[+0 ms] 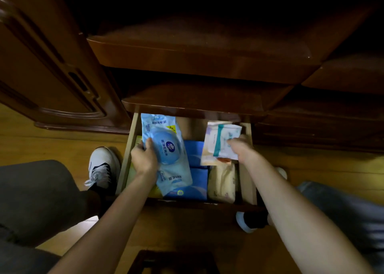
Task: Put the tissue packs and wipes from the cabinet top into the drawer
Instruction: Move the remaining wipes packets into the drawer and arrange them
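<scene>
Lowering two items into open drawer (247,180). Left hand (144,158) grip clamped on wipes pack (166,151), holding its left edge beside round lid; pack soft, floppy, film prob slippery, heavier w/ wet contents, so edge pinch near lid suits. Right hand (241,149) grip clamped on small tissue packs (220,143), light, squashy. Both over drawer, above blue packs (196,155) and cream pack (223,183) already inside.

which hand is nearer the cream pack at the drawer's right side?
Right. The right hand, holding a white-and-green pack, is just above the cream pack; the left hand grips the blue wipes pack across the drawer.
</scene>
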A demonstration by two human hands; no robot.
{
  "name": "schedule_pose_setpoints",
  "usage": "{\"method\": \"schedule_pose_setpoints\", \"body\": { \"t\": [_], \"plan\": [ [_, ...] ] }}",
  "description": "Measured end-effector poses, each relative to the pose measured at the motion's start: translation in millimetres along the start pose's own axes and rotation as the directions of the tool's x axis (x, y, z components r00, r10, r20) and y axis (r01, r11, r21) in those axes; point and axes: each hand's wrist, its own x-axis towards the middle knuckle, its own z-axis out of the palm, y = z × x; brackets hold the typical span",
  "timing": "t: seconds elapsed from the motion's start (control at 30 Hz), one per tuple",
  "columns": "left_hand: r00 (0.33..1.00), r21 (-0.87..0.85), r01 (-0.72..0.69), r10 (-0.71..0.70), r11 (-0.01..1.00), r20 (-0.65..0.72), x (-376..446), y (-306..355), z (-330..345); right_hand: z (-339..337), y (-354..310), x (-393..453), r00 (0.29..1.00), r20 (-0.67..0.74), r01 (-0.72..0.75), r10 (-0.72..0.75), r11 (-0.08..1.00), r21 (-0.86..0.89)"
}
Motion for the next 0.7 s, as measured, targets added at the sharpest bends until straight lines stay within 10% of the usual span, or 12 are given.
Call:
{"method": "schedule_pose_setpoints", "body": {
  "t": [0.3, 0.57, 0.7],
  "plan": [
    [0.986, -0.089, -0.002, 0.016, 0.996, 0.168, -10.8, 0.0, 1.6, 28.9, 8.4, 35.6, 0.858, -0.259, 0.198, -0.444, 0.751, -0.63],
    [0.988, -0.131, -0.011, 0.031, 0.991, 0.149, -8.8, 3.5, -3.8, 45.8, 23.5, 41.1, 0.789, 0.047, 0.324, -0.613, 0.35, -0.879],
    [0.985, -0.118, -0.01, 0.03, 0.993, 0.172, -6.5, 2.6, -5.0, 56.9, 18.9, 53.9, 0.826, 0.193, 0.406, -0.529, 0.322, -0.855]
  ]
}}
